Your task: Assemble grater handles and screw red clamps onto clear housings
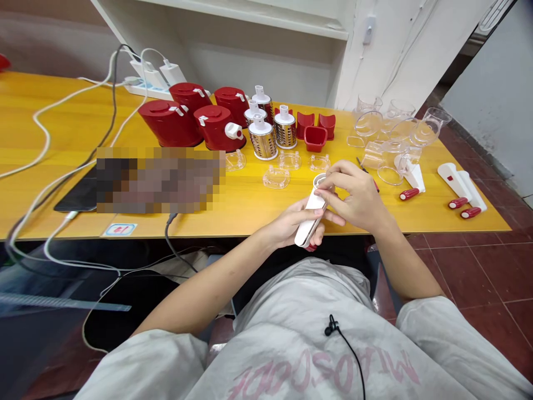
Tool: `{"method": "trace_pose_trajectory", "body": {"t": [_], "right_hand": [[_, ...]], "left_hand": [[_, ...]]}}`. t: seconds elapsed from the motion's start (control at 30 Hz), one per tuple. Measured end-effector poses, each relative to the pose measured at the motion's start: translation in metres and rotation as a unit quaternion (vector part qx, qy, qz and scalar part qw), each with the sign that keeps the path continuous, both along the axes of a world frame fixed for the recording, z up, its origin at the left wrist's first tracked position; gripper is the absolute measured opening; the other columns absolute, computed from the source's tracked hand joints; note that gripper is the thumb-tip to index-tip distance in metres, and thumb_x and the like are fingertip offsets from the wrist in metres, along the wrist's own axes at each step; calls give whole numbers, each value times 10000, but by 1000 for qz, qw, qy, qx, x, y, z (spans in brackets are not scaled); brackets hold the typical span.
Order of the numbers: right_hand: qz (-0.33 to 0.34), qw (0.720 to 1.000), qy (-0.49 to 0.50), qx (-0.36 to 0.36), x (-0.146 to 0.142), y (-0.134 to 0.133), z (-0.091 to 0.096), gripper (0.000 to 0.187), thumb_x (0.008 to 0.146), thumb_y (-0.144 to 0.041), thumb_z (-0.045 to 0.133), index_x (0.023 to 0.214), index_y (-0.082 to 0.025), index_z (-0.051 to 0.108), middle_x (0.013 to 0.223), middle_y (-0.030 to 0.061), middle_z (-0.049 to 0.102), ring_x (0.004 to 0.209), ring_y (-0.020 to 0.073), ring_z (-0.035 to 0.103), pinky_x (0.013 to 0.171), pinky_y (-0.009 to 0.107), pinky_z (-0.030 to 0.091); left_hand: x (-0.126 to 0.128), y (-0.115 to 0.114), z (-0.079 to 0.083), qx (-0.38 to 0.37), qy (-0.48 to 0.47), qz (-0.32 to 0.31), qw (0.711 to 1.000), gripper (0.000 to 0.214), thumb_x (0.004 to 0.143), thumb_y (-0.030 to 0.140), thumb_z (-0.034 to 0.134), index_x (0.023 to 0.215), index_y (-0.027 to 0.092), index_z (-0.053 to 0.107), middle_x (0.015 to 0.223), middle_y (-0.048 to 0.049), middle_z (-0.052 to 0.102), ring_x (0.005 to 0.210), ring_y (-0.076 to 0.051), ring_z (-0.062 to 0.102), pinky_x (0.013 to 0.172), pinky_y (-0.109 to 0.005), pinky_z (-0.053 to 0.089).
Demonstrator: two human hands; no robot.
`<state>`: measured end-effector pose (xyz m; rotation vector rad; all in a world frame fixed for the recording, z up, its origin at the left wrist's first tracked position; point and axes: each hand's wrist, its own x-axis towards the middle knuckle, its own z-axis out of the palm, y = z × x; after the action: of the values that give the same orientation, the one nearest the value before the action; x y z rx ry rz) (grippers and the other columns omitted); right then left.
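A white crank handle with a round ring at its far end is held over the table's front edge. My left hand is closed around its middle from below, thumb on top. A bit of its red knob shows beneath that hand. The fingers of my right hand are pinched together at the ring end; whether a small part sits between them is hidden. Beyond my hands lie clear plastic pieces. Similar white handles with red grips rest on the table to the right.
Red housings, metal grater drums and red square cups stand toward the back. Clear plastic parts cluster at the right. Cables, a power strip and a black phone occupy the left side of the yellow table.
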<state>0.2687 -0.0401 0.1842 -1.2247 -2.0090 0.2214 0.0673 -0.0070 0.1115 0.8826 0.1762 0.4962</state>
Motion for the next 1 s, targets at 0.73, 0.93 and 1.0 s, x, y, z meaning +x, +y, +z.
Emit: {"method": "trace_pose_trajectory", "body": {"t": [0.73,0.93,1.0], "right_hand": [[-2,999,3,-42,-4,-1,-3,480,1066,-508,573,1023,-61,741,1157,61,710,1116,-10,582,1094,162,519],[3,999,0,-37,-6,1,-6,517,1069,-542,555,1027,-56,724,1137,75,703,1106,-3,567,1111,173,532],[6,999,0,-38,-5,1,-6,523,1069,-547,552,1031,-55,724,1133,74,702,1100,-4,567,1108,171,532]], "left_hand": [[5,-7,4,18,6,48,999,622,916,591,980,1091,211,521,822,59,724,437,-101,652,475,-266,690],[5,-7,9,9,59,57,997,590,828,447,1070,1018,165,588,793,49,743,431,-89,652,499,-264,705],[4,-6,8,13,62,55,997,604,821,492,1072,1029,138,629,837,0,792,462,-115,701,514,-275,716]]}}
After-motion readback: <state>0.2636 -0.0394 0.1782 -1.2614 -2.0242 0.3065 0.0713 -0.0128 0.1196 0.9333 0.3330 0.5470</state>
